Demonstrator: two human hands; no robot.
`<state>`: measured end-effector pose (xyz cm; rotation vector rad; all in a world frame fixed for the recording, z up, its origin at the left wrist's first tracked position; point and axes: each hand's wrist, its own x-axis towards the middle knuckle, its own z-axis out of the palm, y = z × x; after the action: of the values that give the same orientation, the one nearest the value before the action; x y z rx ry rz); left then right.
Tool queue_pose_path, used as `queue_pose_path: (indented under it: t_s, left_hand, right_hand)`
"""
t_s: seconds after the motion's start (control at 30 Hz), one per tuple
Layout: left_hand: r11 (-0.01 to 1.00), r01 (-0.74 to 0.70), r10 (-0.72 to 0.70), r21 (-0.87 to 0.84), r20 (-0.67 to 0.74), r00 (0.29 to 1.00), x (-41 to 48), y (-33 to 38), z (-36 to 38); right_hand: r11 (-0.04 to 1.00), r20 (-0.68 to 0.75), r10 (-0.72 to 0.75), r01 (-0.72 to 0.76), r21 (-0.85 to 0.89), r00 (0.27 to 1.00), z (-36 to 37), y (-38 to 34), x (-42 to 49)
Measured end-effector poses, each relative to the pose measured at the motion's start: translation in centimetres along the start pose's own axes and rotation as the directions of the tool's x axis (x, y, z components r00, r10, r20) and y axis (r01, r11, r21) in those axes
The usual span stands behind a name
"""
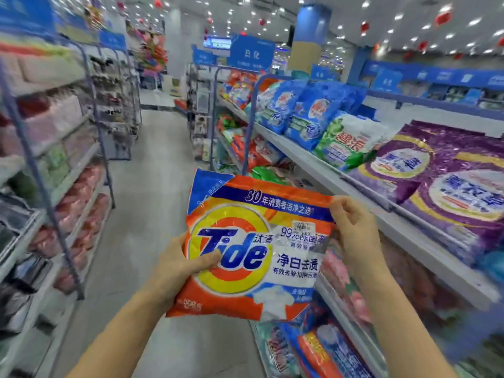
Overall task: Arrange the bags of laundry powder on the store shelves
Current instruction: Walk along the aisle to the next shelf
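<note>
Left rack (47, 197): thin blue-grey metal uprights and pale shelves. The soft pink, red and green packs on it are smeared by blur, so no print can be read.
Floor (152, 165): smooth, pale grey aisle running between the racks.
Left hand (178, 264): it grips the bag's lower left side from below with the forearm rising from the bottom edge. The thumb lies flat across the front beside the logo, and the fingers are hidden behind the bag.
Tide bag (245, 255): glossy, crinkled plastic pouch in orange with a yellow bullseye and blue lettering. A small price sticker sits near its top right. It is held up over the aisle between both hands, just left of the right-hand shelves and on none of them.
Blue bags (309, 115): plump, shiny pouches standing in a leaning row on the upper shelf.
Lower bags (321, 347): blue and orange packs, partly hidden behind the Tide bag and badly blurred.
Green bag (346, 140): a green-and-white pouch lying slumped beside the blue ones.
Right hand (354, 230): curled fingers pinch the bag's upper right edge.
Shelf lip (305, 155): a flat, pale strip.
Purple bags (450, 186): large, glossy and wrinkled, cut off at the right.
</note>
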<state>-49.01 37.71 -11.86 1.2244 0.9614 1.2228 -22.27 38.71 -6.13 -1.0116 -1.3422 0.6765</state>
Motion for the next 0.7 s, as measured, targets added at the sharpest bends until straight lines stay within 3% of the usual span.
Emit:
queue_pose_path:
  t_s: [0.1,0.17,0.33,0.47,0.57,0.7]
  left_hand:
    - [0.999,-0.022,0.021,-0.027,-0.046,0.999,5.9,0.7,-4.9]
    - [0.999,-0.024,0.023,-0.025,-0.055,0.998,10.1,1.4,-8.1]
    - [0.999,-0.034,0.035,0.008,-0.093,0.995,20.6,1.9,-14.1]
    - [0.999,0.002,-0.008,-0.051,-0.111,0.994,28.7,1.6,-17.0]
    - [0.998,-0.004,-0.006,-0.065,-0.161,0.987,35.4,1.5,-18.9]
    - [0.991,-0.049,0.018,-0.122,-0.239,0.971,44.7,1.5,-21.8]
  right_hand:
    - [0.985,0.137,0.131,-0.144,0.091,0.982,5.4,3.3,5.3]
    - [0.996,0.169,0.082,-0.085,0.011,0.982,8.9,5.3,9.0]
    - [0.999,0.085,-0.022,0.025,-0.033,0.996,16.0,9.2,18.9]
    - [0.999,0.043,0.000,-0.002,0.046,0.999,20.7,13.4,26.4]
    - [0.984,0.051,0.080,-0.087,0.157,0.996,23.8,17.1,33.0]
    - [0.873,0.261,0.288,-0.365,0.324,0.921,28.3,22.4,42.4]
